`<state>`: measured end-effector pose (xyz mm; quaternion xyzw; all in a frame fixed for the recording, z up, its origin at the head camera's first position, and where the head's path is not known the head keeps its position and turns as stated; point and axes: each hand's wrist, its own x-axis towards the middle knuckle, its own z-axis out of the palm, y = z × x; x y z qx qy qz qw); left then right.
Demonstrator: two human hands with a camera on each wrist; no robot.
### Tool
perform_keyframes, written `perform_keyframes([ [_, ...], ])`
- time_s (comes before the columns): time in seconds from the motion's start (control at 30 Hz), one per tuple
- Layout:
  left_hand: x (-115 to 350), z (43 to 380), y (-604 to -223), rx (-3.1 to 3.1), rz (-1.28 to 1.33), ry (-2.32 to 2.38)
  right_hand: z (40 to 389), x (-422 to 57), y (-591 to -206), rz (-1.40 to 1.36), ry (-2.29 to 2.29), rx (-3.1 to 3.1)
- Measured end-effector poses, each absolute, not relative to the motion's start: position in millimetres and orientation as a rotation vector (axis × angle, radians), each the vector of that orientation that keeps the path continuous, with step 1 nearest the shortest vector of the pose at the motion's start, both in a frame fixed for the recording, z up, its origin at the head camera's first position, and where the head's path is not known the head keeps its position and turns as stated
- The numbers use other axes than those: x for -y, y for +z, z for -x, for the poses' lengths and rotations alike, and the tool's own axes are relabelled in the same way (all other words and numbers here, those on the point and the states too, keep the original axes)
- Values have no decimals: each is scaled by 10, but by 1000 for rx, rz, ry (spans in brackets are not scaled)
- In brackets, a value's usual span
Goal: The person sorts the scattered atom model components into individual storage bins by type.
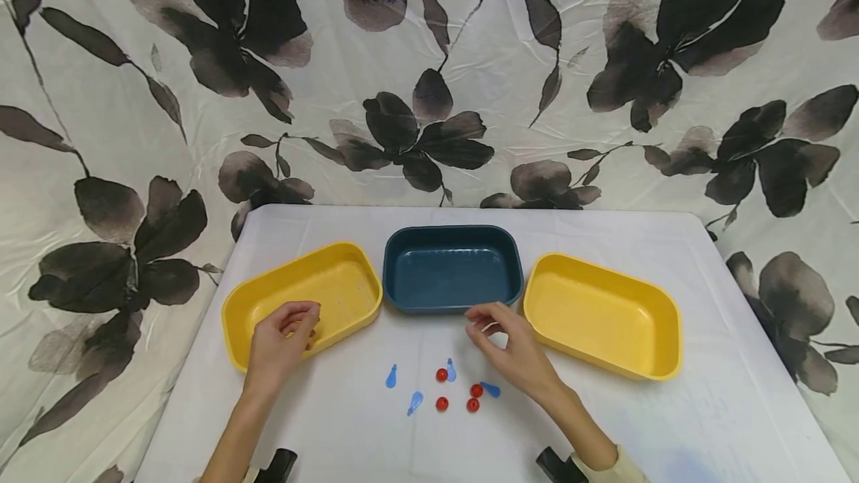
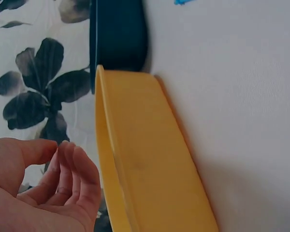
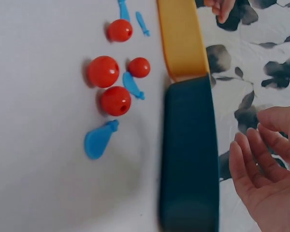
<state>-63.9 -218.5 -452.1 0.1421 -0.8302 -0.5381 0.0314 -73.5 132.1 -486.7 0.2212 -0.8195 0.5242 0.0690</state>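
Observation:
My left hand (image 1: 283, 338) is over the near part of the left yellow tray (image 1: 235, 319), its thumb tip meeting the fingertips. Nothing shows between those tips in the left wrist view, though something tiny could be hidden. Near the front right corner of the dark blue tray (image 1: 452, 231) hovers my right hand (image 1: 513, 349), fingers loosely bent. A gap separates its thumb from the fingers, and it holds nothing. On the white cloth between the hands lie several red beads (image 1: 441, 404) and several blue teardrop-shaped pieces with narrow necks (image 1: 415, 402).
The right yellow tray (image 1: 604, 319) stands angled beside the dark blue one. Small pale marks in the left yellow tray could be clear pieces or reflections. Behind the white-covered table (image 1: 725, 408) hangs a floral cloth (image 1: 510, 118).

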Motion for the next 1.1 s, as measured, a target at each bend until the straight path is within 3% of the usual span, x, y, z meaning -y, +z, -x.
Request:
perform_keyframes([
  [0.8,1570,642,-4734,2378,-405,-2022,471,-1599,-5094,-423,1554,2652],
  [1.1,1421,664,-4902,2385,-408,-2069,423,-1658,-5205,-500,1527,2635],
])
